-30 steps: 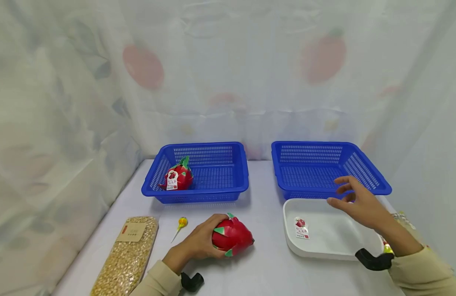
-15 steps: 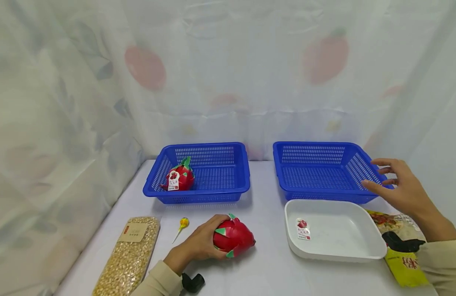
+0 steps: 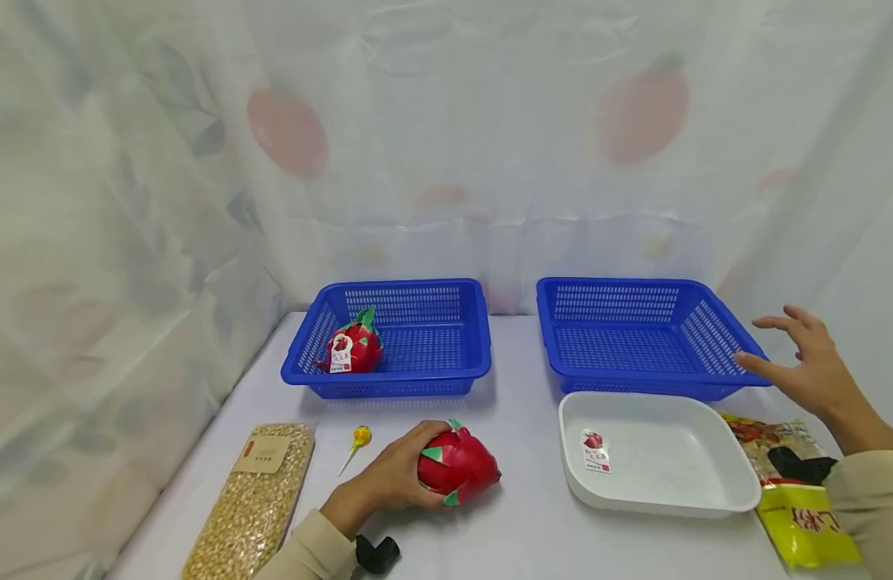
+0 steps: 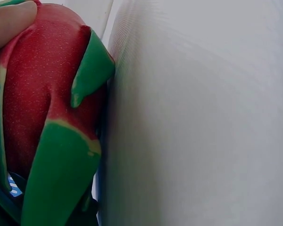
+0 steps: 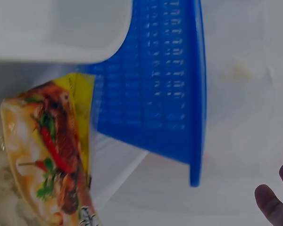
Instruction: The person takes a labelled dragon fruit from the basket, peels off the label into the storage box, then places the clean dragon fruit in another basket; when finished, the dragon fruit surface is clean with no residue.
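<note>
Below centre, the left grip (image 3: 399,475) curls round a red dragon fruit (image 3: 463,463). Far right, the right grip (image 3: 809,372) hangs released, fingers (image 3: 778,325) parted.

We take this for a small curtained booth, arranged like a recording set-up; what building surrounds it, we cannot tell. Pale and printed with faded fruit and leaves, the back curtain (image 3: 461,137) and left curtain (image 3: 120,266) hang close around a white counter (image 3: 526,443). We also notice one black wrist mount (image 3: 377,555) and a second black mount (image 3: 802,466), suggesting filming.
</note>
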Tool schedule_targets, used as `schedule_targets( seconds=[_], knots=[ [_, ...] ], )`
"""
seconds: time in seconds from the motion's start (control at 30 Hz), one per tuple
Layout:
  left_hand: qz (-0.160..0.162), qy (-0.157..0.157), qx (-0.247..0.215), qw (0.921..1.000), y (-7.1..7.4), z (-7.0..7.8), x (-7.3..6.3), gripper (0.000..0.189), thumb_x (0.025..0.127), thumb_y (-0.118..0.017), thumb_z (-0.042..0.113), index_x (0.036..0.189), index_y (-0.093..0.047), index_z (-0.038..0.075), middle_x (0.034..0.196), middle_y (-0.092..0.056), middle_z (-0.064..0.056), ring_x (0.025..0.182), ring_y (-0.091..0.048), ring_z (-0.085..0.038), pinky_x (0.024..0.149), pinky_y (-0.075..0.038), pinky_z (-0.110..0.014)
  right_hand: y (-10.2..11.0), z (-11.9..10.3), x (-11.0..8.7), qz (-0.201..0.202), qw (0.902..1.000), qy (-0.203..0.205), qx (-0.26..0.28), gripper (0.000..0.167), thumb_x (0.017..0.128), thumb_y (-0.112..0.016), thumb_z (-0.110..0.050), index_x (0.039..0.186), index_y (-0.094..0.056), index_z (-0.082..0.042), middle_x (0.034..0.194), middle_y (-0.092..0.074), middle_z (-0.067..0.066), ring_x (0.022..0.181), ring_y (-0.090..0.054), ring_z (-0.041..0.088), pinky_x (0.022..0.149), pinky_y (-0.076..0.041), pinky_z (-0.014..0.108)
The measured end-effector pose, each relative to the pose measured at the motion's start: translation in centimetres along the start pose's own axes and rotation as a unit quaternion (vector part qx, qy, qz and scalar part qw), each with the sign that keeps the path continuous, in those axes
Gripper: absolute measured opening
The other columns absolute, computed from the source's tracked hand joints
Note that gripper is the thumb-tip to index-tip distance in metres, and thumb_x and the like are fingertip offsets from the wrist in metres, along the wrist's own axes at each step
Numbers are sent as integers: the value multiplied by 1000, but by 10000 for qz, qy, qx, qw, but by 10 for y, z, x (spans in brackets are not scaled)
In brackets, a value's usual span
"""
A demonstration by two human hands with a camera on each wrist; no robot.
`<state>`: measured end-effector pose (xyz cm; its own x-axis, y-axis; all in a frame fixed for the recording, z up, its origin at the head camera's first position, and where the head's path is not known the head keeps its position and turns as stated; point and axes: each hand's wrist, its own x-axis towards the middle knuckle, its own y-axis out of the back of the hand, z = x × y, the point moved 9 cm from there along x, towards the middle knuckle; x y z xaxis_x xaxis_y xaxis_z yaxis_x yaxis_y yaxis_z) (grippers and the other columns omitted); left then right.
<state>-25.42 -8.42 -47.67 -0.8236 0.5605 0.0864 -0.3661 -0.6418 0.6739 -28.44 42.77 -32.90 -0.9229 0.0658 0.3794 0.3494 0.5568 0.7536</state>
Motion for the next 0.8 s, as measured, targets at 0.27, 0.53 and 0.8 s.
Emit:
schedule_targets(
  seconds=[0.27,0.53,0.8],
  knots=[
    [-43,23,12,10000,1,-1,0,93,66,-87,44,143,-37,32,136,-43,12,119,-47,-20,83,-50,-28,-19,37,4,-638,9974,-275,-203,72,89,-64,-39,136,-38,7,153,9,31,132,8,61,84,-6,82],
    [-132,110,39,9998,0,-3,1,97,66,-88,41,146,-34,30,138,-42,10,122,-45,-22,82,-51,-29,-41,58,7,-1259,9909,-428,-201,79,90,-61,-45,137,-33,12,149,11,38,126,3,68,81,-14,83],
    [-225,149,213,9994,-1,-1,-2,99,66,-87,45,148,-33,30,134,-43,8,120,-47,-22,82,-52,-31,-57,74,4,-1953,9787,-612,-169,87,93,-54,-50,139,-26,18,146,17,39,124,3,70,83,-15,83]
  ],
)
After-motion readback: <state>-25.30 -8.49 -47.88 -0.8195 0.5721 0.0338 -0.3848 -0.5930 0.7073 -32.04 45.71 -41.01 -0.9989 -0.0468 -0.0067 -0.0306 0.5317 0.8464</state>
